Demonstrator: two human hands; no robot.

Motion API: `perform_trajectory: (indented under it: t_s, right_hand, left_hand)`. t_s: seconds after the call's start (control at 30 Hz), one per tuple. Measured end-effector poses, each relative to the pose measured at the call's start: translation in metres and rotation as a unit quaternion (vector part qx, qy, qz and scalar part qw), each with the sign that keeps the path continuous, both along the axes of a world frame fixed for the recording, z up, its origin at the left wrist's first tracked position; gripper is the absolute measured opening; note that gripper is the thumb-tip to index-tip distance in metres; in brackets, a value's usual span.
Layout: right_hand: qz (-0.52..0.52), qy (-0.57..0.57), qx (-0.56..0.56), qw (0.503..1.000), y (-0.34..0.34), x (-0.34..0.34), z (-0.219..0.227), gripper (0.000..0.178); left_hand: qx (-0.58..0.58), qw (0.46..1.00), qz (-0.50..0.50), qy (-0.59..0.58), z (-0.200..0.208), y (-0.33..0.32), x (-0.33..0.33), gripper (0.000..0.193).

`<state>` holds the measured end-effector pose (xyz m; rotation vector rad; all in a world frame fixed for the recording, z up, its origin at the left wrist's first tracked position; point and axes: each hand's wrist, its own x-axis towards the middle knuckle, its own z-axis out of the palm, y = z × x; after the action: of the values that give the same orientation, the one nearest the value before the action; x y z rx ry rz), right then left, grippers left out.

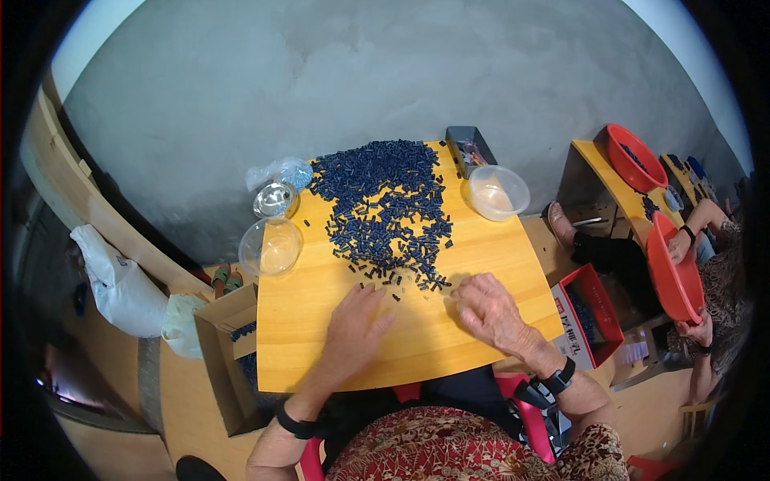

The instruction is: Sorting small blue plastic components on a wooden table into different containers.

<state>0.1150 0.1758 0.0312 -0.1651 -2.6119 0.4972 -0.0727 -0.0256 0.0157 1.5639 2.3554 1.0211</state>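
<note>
Small dark blue tube-like pieces [381, 192] lie heaped over the far middle of a yellow wooden table [321, 353], thinning to loose ones toward me. My left hand [354, 325] rests low at the near end of the spread, its fingers stretched forward and the thumb apart. A few single pieces lie right by those fingertips. To the right, my right hand [491, 311] has its fingers curled inward near the table, close to the edge of the loose pieces. What its fingertips hold, if anything, is too small to make out.
Clear plastic bowls [270, 268] [517, 192] flank the heap, with a metal bowl [273, 210], a bag [261, 175] and a grey tray [484, 160] farther back. An open carton [220, 369] stands left. At right, a person holds a red basin [670, 276] beside a red box [613, 341].
</note>
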Motion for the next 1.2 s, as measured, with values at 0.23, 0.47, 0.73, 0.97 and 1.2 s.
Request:
perform_trajectory:
  t_s: [0.23,0.47,0.73,0.97,1.2]
  right_hand:
    - [-0.042,0.074,-0.285,0.955,0.017,-0.051,0.020,0.015]
    - [-0.072,0.016,-0.391,0.917,-0.002,-0.078,-0.028,0.009]
    - [-0.056,0.013,-0.147,0.987,0.001,-0.099,-0.030,0.006]
    - [-0.004,0.003,-0.106,0.994,-0.009,-0.110,-0.031,0.010]
    - [-0.109,0.030,-0.168,0.979,0.020,-0.109,-0.010,0.010]
  left_hand:
    - [0.179,0.886,-0.026,-0.427,0.078,0.029,-0.035,0.039]
    - [0.226,0.807,0.009,-0.545,0.011,0.045,-0.045,0.032]
    - [0.230,0.819,0.071,-0.521,-0.022,0.050,-0.049,0.025]
    - [0.232,0.822,0.080,-0.513,-0.025,0.048,-0.053,0.024]
    - [0.252,0.825,0.098,-0.497,-0.031,0.046,-0.056,0.021]
